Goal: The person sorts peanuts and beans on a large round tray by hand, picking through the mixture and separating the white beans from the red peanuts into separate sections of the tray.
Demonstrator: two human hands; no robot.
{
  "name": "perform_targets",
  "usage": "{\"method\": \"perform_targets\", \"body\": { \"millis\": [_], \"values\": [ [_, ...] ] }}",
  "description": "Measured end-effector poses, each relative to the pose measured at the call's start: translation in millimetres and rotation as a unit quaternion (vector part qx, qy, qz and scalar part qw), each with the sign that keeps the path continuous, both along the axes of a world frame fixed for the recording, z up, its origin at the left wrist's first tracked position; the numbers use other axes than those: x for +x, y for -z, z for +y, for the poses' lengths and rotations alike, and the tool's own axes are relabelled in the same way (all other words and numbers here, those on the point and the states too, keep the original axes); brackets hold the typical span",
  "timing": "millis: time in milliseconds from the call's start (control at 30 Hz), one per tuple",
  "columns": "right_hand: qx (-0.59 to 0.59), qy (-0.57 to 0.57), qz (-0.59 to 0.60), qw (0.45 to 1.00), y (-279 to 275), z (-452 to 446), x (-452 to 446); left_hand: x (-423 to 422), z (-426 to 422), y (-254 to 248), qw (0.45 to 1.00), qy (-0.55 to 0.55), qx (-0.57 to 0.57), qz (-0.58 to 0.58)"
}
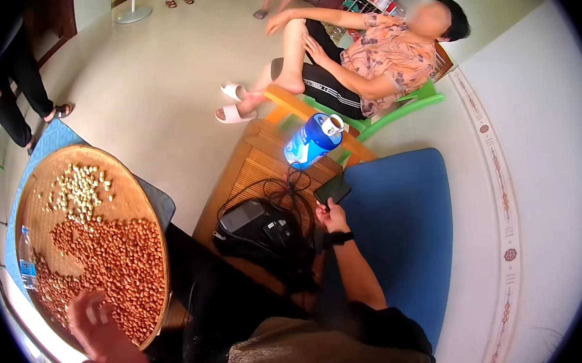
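Spread loosely, the left hand (106, 339) hovers over the round woven tan tray's (122, 161) near edge, many glossy reddish-brown nuts (124, 260) covering its near half, fewer pale cream nuts (81, 189) meeting them toward its far edge, while the right hand (335, 217) pinches a flat black phone (334, 189).

No lettering is clear enough to read.
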State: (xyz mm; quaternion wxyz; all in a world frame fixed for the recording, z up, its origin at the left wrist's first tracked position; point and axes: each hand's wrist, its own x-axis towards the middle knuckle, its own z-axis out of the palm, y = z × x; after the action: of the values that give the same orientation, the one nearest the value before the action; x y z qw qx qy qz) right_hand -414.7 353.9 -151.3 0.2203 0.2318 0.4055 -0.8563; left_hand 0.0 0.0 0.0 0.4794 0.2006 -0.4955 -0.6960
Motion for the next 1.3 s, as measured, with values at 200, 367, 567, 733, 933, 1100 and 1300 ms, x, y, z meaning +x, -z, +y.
{"method": "perform_targets", "body": {
  "millis": [200,367,567,733,933,1100,1300],
  "values": [
    [0.27,-0.058,-0.097,0.956,46.5,13.5,-33.6,14.8,-18.3,-53.9,0.966,-0.172,-0.117,0.151],
    [0.324,0.005,-0.083,0.942,84.0,31.6,-33.4,-0.3,-17.2,-71.5,0.969,-0.113,-0.123,0.181],
    [0.409,0.037,0.102,0.906,-31.2,-58.0,21.3,-4.6,-13.4,-80.1,0.969,-0.073,-0.11,0.209],
    [0.096,-0.093,0.454,0.881,-187.7,-162.9,88.2,0.1,-2.9,-98.6,0.968,-0.052,-0.126,0.209],
    [-0.362,-0.025,0.743,0.562,-310.9,-224.4,174.2,10.8,13.7,-121.1,0.965,-0.05,-0.15,0.21],
    [-0.287,0.021,0.841,0.459,-345.9,-244.1,203.4,29.9,22.4,-136.2,0.966,-0.069,-0.17,0.183],
    [-0.319,-0.034,0.827,0.463,-349.3,-256.5,223.1,48.4,27.3,-141.8,0.968,-0.095,-0.172,0.157]
  ]
}}
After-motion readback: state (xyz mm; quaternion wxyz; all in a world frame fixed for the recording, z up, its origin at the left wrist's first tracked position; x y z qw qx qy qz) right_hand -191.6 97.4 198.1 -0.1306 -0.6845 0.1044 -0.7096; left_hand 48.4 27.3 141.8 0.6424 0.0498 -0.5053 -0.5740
